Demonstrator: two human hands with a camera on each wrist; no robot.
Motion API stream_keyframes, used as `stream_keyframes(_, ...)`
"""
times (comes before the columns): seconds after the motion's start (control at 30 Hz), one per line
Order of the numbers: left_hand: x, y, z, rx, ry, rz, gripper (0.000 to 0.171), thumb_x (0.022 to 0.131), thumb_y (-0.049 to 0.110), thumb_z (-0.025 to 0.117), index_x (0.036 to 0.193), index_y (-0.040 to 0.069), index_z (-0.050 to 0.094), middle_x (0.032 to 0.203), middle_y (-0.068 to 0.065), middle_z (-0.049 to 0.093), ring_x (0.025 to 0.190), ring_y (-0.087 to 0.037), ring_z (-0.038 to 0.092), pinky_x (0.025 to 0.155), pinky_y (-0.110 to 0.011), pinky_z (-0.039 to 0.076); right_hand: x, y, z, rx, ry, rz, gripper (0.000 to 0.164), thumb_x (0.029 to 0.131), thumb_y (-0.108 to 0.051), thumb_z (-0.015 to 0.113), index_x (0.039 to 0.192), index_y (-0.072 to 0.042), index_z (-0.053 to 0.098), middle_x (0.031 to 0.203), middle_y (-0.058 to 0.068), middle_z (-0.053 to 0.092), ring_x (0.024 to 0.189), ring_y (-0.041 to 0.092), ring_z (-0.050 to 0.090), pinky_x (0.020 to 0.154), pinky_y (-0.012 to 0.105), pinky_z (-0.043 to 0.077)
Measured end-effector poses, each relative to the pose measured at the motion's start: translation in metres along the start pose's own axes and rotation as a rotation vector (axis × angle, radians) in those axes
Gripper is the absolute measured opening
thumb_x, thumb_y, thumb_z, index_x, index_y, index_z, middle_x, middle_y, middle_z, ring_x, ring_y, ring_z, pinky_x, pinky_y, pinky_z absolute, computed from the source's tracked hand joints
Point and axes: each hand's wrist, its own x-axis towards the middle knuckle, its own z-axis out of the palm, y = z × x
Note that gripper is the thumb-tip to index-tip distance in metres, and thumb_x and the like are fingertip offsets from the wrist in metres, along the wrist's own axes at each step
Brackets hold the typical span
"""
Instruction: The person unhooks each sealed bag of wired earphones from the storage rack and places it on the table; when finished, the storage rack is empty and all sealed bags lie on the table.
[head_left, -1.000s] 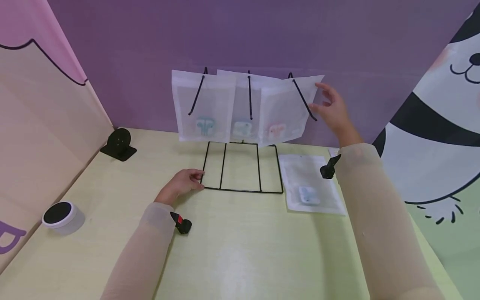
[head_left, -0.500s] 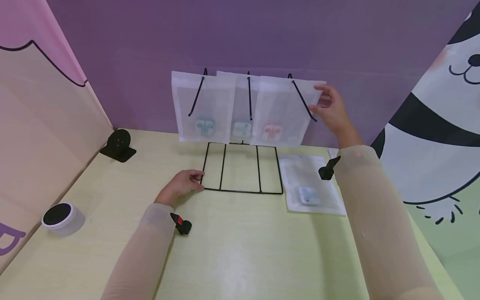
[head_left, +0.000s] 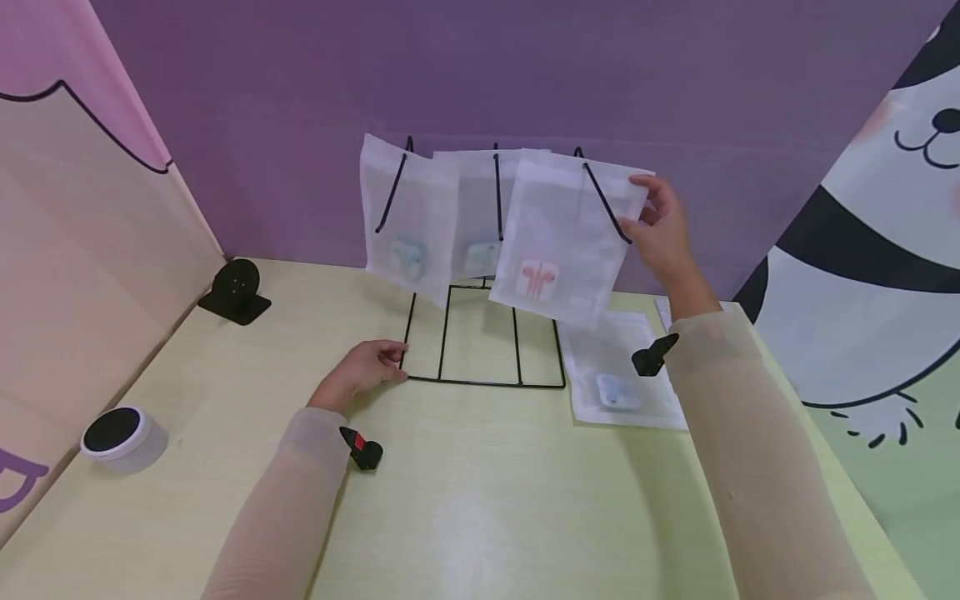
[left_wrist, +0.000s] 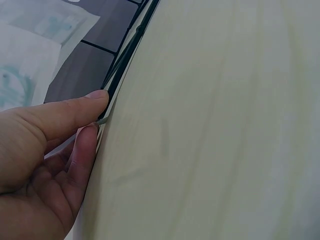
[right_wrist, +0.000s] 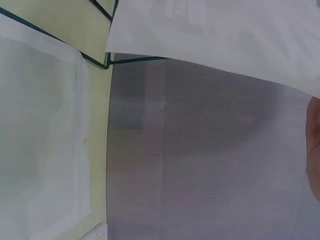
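The right hand (head_left: pixel 663 233) is pinching the right edge of a translucent white flat rectangular pouch with a pink earphone shape showing through (head_left: pixel 558 221), close to its far upper corner. That pouch is hanging from the right black wire prong (head_left: pixel 606 200), which is passing through it near the top edge. The left hand (head_left: pixel 365 365) is gripping the near left corner of the black wire stand (head_left: pixel 487 382) between thumb and finger.

The pouch is looking light, soft and somewhat slippery; its film would probably be creasing or tearing at the hole under a hard tug, so the side edge or top corner is seeming the best hold. The stand is looking stiff but light, likely needing that steadying grip.

A similar middle pouch (head_left: pixel 476 200) is overlapping it on the left, while the purple backdrop (head_left: pixel 480 75) is limiting room behind. Open table (head_left: pixel 480 500) is lying on the near side.
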Motion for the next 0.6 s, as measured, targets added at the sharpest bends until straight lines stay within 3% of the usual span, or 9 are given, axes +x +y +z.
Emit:
stream_keyframes(0.13, -0.001, 0.001, 0.001, -0.010, 0.006, -0.002, 0.051, 0.087, -0.001, 0.071, 0.135, 0.002, 0.056, 0.111, -0.009, 0.055, 0.099, -0.023, 0.051, 0.089, -0.036, 0.040, -0.008, -0.008, -0.001, 0.003, -0.006, -0.017, 0.057, 0.083, 0.024, 0.055, 0.126, -0.014, 0.059, 0.130, 0.012, 0.052, 0.095, 0.022, 0.056, 0.072, 0.020, 0.051)
stream_keyframes(0.4, -0.001, 0.001, -0.001, -0.002, 0.011, 0.003, 0.051, 0.087, -0.001, 0.071, 0.135, 0.002, 0.056, 0.112, -0.010, 0.054, 0.100, -0.024, 0.050, 0.090, -0.036, 0.039, -0.029, -0.030, -0.005, -0.253, -0.024, -0.038, 0.055, 0.089, 0.009, 0.065, 0.136, -0.018, 0.055, 0.139, 0.010, 0.050, 0.100, 0.022, 0.059, 0.085, 0.032, 0.051)
stream_keyframes(0.6, -0.003, 0.003, -0.004, 0.005, 0.012, -0.002, 0.051, 0.088, 0.000, 0.071, 0.136, 0.002, 0.055, 0.114, -0.011, 0.054, 0.102, -0.025, 0.050, 0.091, -0.037, 0.039, -0.046, -0.042, -0.008, -0.310, -0.018, -0.038, 0.055, 0.089, 0.004, 0.067, 0.137, -0.019, 0.055, 0.139, 0.008, 0.050, 0.103, 0.022, 0.059, 0.086, 0.032, 0.050)
